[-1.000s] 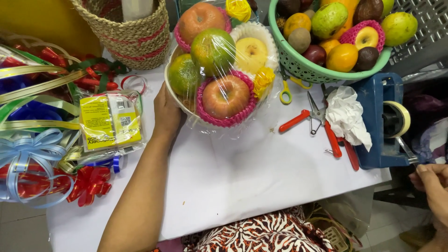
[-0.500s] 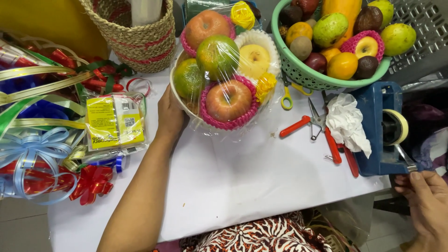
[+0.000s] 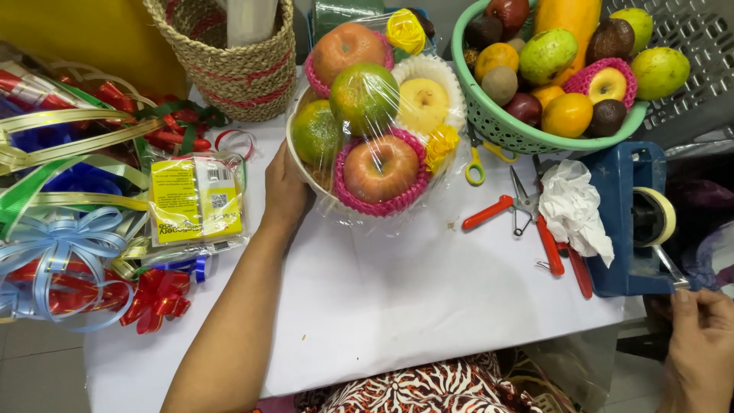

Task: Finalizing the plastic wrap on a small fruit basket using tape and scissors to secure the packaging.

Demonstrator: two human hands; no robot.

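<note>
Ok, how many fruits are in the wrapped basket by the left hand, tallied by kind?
Apples in pink foam nets: 2
Yellow fruit in a white foam net: 1
Green-orange citrus: 2
Total: 5

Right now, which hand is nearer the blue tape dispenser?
Right. The right hand is just below the blue tape dispenser, by its front end; the left hand is far across the table, against the wrapped fruit basket.
</note>
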